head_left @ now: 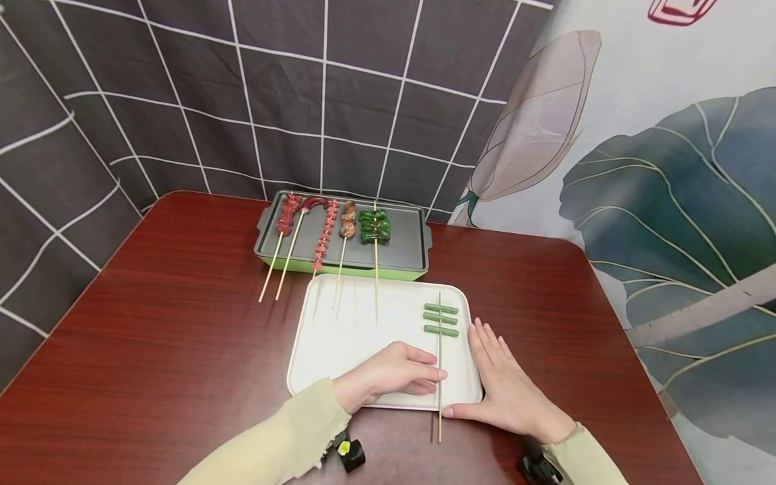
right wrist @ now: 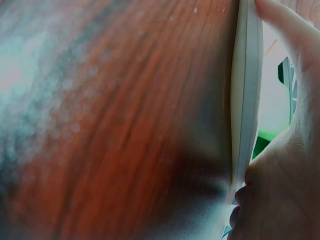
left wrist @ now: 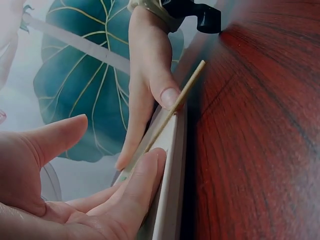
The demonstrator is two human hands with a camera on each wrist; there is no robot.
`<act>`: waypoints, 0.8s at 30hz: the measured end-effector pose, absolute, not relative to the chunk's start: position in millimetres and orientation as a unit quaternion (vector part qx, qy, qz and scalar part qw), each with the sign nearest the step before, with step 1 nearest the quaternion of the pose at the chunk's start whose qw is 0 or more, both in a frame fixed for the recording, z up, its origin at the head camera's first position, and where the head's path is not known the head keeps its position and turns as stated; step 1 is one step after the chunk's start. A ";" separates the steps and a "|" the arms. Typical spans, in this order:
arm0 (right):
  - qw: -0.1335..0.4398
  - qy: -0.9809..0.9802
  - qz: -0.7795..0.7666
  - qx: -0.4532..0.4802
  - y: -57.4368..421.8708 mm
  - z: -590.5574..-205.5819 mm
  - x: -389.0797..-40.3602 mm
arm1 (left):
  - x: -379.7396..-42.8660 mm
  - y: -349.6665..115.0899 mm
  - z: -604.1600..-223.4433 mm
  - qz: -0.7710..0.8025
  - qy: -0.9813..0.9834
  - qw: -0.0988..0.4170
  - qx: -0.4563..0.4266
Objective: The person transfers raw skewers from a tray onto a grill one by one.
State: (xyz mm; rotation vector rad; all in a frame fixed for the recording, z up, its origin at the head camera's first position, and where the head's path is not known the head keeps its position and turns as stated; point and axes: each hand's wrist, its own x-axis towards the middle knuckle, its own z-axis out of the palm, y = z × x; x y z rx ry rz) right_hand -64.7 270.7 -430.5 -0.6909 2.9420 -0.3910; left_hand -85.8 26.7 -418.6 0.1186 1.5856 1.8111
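Observation:
A wooden skewer [head_left: 440, 353] with three short green bean-like pieces [head_left: 441, 331] across its upper part lies on the white tray [head_left: 339, 350], blunt end past the front rim. My left hand [head_left: 391, 372] is over the tray, fingertips at the skewer's lower part. In the left wrist view its thumb [left wrist: 62, 137] stands away from the other fingers. My right hand [head_left: 512, 394] lies along the tray's right edge with fingers straight, thumb at the front rim beside the skewer. The right wrist view shows that hand [right wrist: 285, 180] against the tray's side.
Behind the tray stands a grey-topped green grill box [head_left: 406, 242] bearing several finished skewers, among them a green pepper skewer [head_left: 374, 229] and a brown meat skewer [head_left: 348, 221]. Some sticks reach over the tray. The reddish wooden table [head_left: 151, 337] meets a dark gridded cloth behind.

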 end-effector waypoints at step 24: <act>0.049 0.964 -0.131 -0.224 271.0 -430.0 -64.0 | -85.5 30.9 -419.9 0.707 0.628 0.322 0.053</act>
